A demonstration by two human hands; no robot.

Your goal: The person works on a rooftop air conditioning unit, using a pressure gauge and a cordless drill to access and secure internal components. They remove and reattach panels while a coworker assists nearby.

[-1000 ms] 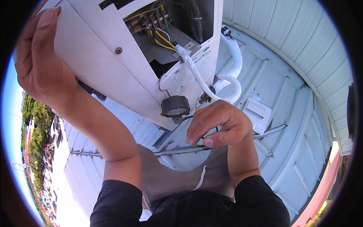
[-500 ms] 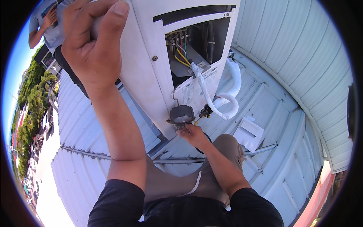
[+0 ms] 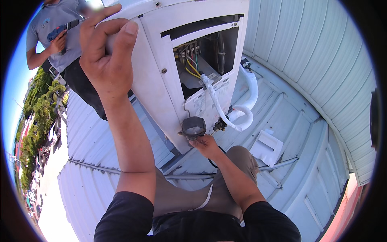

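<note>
The right hand (image 3: 207, 146) has newly gripped the pressure gauge (image 3: 193, 125); whether the curled left hand (image 3: 108, 62) holds the condenser unit (image 3: 155, 94) is unclear.

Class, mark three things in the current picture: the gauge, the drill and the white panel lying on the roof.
Gauge (image 3: 193, 123): head view, on its black casing.
Drill (image 3: 56, 33): head view, on its blue body.
White panel (image 3: 266, 150): head view, on its flat face.
</note>
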